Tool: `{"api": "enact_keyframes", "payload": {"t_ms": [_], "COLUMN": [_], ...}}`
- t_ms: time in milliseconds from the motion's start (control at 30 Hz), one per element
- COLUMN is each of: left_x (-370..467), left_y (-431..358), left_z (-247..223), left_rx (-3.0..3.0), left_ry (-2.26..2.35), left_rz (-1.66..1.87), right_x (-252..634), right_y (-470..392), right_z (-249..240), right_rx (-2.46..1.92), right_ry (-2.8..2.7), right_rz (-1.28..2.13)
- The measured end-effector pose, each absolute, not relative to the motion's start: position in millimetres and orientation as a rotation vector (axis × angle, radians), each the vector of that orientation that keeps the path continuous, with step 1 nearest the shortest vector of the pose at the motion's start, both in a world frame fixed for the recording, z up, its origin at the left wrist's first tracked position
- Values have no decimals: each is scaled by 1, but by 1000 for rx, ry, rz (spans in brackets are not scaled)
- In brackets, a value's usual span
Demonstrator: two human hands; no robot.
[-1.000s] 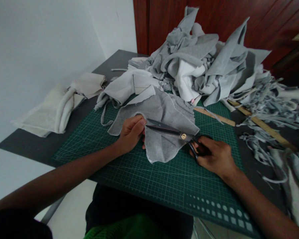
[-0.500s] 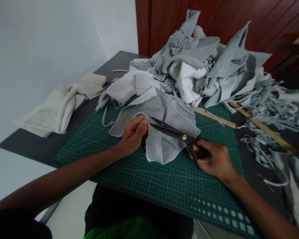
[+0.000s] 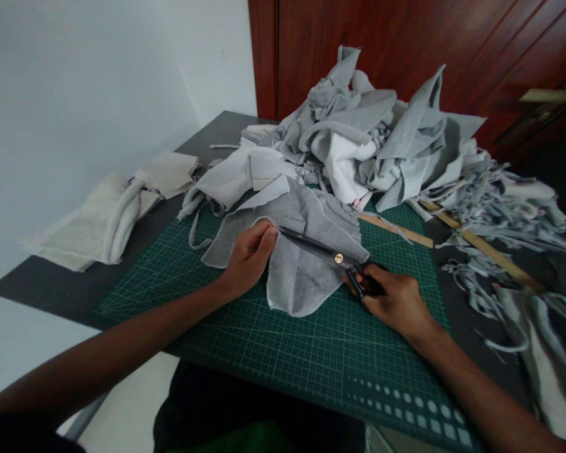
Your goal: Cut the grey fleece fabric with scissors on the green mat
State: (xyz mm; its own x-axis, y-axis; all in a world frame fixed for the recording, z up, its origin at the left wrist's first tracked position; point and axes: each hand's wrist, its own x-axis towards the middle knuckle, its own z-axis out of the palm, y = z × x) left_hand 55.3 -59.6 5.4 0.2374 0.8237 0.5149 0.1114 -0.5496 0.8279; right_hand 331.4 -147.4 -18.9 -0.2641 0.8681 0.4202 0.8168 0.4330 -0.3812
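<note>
My left hand (image 3: 249,259) pinches the edge of a piece of grey fabric (image 3: 306,277), thumb on top. Black scissors (image 3: 317,248) with a brass pivot are in my right hand (image 3: 396,302), its fingers through the handle loops. Their blades lie nearly closed over the fabric, tips right beside my left thumb. Part of the fabric hangs in a rounded flap toward me, and a ribbed section (image 3: 342,217) shows at its far right. The fingers under the left hand's grip are hidden.
Beneath the fabric lies a green cutting mat (image 3: 283,358). A heap of grey and white cloth (image 3: 368,126) rises at the back by a wooden door. Folded cream cloth (image 3: 85,220) sits left; cut strips (image 3: 509,195) and a wooden ruler (image 3: 490,251) lie right.
The scissor blades have gone from parted to nearly closed at the fabric's edge by my left thumb. The view has shifted slightly; my left hand keeps its pinch.
</note>
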Motion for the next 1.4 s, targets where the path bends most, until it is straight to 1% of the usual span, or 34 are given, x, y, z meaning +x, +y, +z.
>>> {"api": "enact_keyframes", "payload": {"t_ms": [233,433,567,767,1167,1400], "left_x": [64,71,73,88,97,98], "left_y": [-45,-39,-37,-23,-8,-8], "left_z": [-6,-12,-14,-11,-35,-32], "left_rx": [1827,1917,1846,1790,1474,1509], "left_ry": [919,770,761,810,525,564], "left_rz": [1316,1288,1307,1308,1146,1253], "right_x": [336,334,337,351,369,370], "right_y": [-139,-137,-133,-125,-121,-121], "right_z": [-19,-19,-19,-22,-29,-30], "right_rx": [-1483,-1520,-1551,-1546,-1506,-1490], "right_ry": [-2129,-2071,-1982,-2002,-2076,-2089], "right_rz": [205,225,250,193,108,88]}}
